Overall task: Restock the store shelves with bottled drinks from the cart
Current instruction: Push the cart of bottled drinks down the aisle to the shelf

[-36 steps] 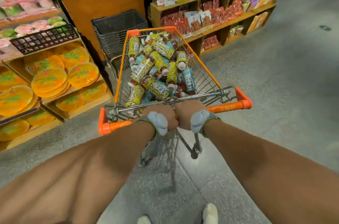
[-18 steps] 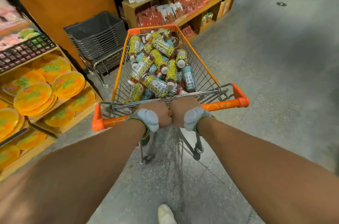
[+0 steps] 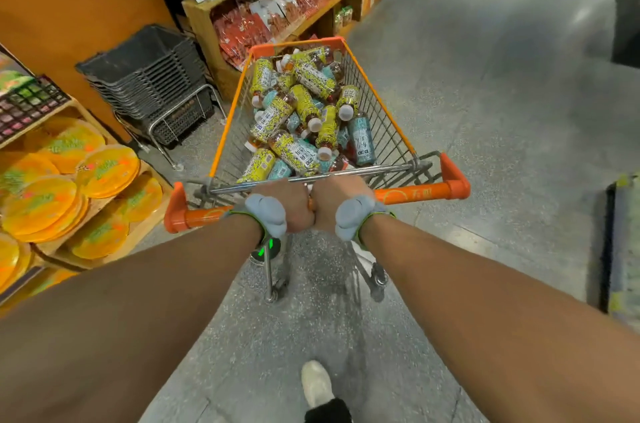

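Nearest, one pale shoe (image 3: 315, 384) is stepping forward on the grey floor (image 3: 485, 152). Beyond it both hands are clenched side by side round the middle of the orange handle (image 3: 419, 195), the left hand (image 3: 285, 204) touching the right hand (image 3: 334, 201), knuckles up.

The cart (image 3: 381, 100) ahead of them holds the bottled drinks (image 3: 301, 111), yellow and pale blue labels with white caps, lying loose in a heap that fills the basket. None seems to have been taken out. To the left stand a shelf of round yellow packs (image 3: 52, 194) and a stack of dark shopping baskets (image 3: 149, 76); further off, a wooden shelf of red snack packets (image 3: 263, 7). No drinks shelf is in view, so I judge the restocking itself has not begun: this is the push to the right aisle, and all the shelving is left to do.

Against a second ago, the grip is unchanged, but the baskets and snack shelf have slid leftward, so the cart is swinging right toward open floor.
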`<move>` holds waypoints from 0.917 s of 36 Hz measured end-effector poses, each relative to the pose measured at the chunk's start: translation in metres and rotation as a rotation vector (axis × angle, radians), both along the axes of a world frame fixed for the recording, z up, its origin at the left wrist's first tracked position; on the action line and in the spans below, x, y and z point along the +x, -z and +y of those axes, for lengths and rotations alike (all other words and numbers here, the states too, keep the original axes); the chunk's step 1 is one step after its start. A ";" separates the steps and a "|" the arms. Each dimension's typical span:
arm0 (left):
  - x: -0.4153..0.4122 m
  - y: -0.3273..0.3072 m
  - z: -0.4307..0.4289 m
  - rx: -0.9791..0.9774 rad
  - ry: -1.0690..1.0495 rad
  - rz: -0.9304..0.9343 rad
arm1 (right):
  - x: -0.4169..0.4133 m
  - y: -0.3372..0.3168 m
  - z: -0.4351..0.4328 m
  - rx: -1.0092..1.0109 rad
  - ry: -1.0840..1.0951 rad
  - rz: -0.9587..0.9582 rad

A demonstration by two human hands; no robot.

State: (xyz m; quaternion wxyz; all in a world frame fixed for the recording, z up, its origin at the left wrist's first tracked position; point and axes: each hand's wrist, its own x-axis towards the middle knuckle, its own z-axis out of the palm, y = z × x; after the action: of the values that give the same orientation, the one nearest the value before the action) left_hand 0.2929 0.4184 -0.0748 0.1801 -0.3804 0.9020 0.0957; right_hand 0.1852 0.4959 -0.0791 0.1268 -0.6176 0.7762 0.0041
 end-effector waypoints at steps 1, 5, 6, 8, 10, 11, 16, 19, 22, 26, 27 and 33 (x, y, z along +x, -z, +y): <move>0.005 0.004 0.001 -0.016 0.062 -0.014 | 0.009 0.002 0.007 -0.006 0.018 0.007; 0.019 0.004 0.013 -0.080 0.178 -0.047 | 0.034 0.006 0.021 -0.058 0.090 0.109; 0.019 0.006 0.013 -0.087 0.178 -0.044 | 0.035 0.005 0.022 -0.052 0.099 0.105; 0.026 0.010 0.016 -0.130 0.192 -0.015 | 0.043 0.004 0.026 -0.030 0.158 0.072; 0.032 0.013 0.019 -0.172 0.209 0.038 | 0.054 0.001 0.033 -0.049 0.177 0.079; 0.036 0.013 0.020 -0.162 0.243 0.048 | 0.063 -0.001 0.036 -0.028 0.204 0.079; 0.052 0.013 0.011 -0.128 0.421 0.069 | 0.080 0.000 0.040 -0.015 0.309 0.087; 0.058 0.014 0.012 -0.139 0.480 0.101 | 0.091 0.006 0.041 -0.034 0.393 0.106; 0.066 0.016 0.004 -0.134 0.528 0.108 | 0.103 0.011 0.038 -0.031 0.457 0.127; 0.069 0.019 0.004 -0.232 0.536 0.089 | 0.115 0.018 0.033 0.011 0.502 0.096; 0.070 0.020 0.004 -0.239 0.524 0.075 | 0.117 0.018 0.033 0.009 0.508 0.101; 0.069 0.023 -0.023 -0.154 0.665 0.117 | 0.122 0.023 0.019 0.016 0.564 0.118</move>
State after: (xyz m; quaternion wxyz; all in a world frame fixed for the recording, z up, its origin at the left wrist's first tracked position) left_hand 0.3614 0.3957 -0.0975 0.1203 -0.0721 0.9900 -0.0152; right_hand 0.3069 0.5149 -0.1017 0.0825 -0.3750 0.9233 0.0104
